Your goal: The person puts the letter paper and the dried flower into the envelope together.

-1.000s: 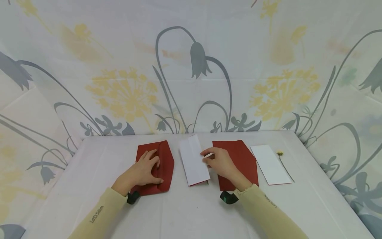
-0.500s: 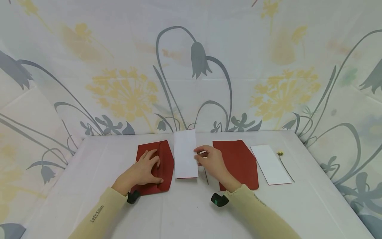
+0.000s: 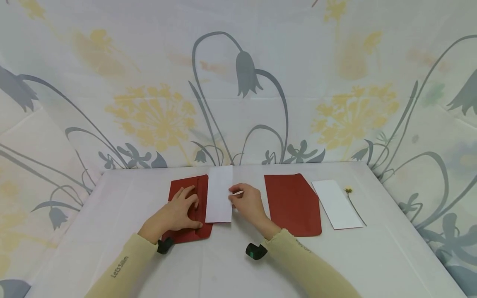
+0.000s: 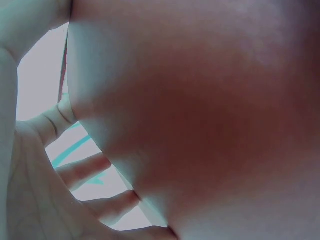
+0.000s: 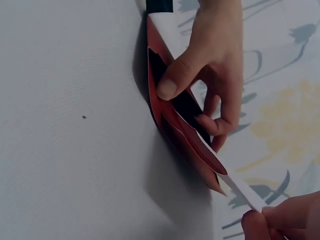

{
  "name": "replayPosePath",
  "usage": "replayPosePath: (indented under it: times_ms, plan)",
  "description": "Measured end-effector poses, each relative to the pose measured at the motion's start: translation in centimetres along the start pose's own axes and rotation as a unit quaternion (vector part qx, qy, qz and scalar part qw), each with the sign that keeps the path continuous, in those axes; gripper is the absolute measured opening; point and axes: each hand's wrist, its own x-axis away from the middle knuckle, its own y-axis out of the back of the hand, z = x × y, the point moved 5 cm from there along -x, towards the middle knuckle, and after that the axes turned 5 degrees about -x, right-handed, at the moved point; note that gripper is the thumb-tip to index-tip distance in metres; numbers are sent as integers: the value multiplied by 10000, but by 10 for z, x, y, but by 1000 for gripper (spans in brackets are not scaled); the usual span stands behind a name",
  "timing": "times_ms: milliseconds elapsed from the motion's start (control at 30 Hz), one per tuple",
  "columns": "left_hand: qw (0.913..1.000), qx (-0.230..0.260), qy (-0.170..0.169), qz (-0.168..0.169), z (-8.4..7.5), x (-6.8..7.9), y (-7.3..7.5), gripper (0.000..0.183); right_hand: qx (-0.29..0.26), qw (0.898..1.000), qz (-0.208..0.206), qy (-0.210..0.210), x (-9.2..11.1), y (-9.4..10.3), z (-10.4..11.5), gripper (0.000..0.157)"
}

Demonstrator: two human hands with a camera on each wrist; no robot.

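Note:
My left hand (image 3: 182, 211) rests spread on a red envelope (image 3: 181, 184) at the left of the table. In the right wrist view its thumb presses at the envelope's raised mouth, with a dark gap showing inside. My right hand (image 3: 250, 205) pinches the right edge of a white card (image 3: 219, 194) between thumb and fingers. The card stands upright in the head view and overlaps the envelope's right side. Seen from the right wrist, the card's white edge (image 5: 245, 192) reaches toward the envelope's mouth. The left wrist view is mostly filled by a blurred, dark reddish surface.
A second red envelope (image 3: 292, 207) lies flat right of my right hand. Beyond it lie another white card (image 3: 337, 205) and a yellow flower (image 3: 348, 190) on a thin stem. A patterned cloth (image 3: 238, 116) rises behind the white table (image 3: 208, 269).
My right hand has moved the white card left, from the table's middle over the red envelope's right side. A thin dark stem seen beside it earlier no longer shows. My left hand has stayed put.

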Motion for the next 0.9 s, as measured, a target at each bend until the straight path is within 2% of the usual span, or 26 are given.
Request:
replayPosePath:
  times_ms: [200, 333, 733, 900]
  plan:
    - [10000, -61, 54, 38, 2, 0, -3, 48, 762, 9970, -12, 167, 1, -13, 8, 13]
    - [10000, -52, 35, 50, 3, -1, -4, 48, 1075, 9938, 81, 280, 2, -20, 13, 13]
    - [9997, -5, -219, 69, 2, 0, -2, 51, 1403, 9897, 279, 96, 1, -25, 17, 12]
    - [9997, 47, -223, 46, 2, 0, 0, 55, 1552, 9869, 391, 186, -3, -28, 15, 11]
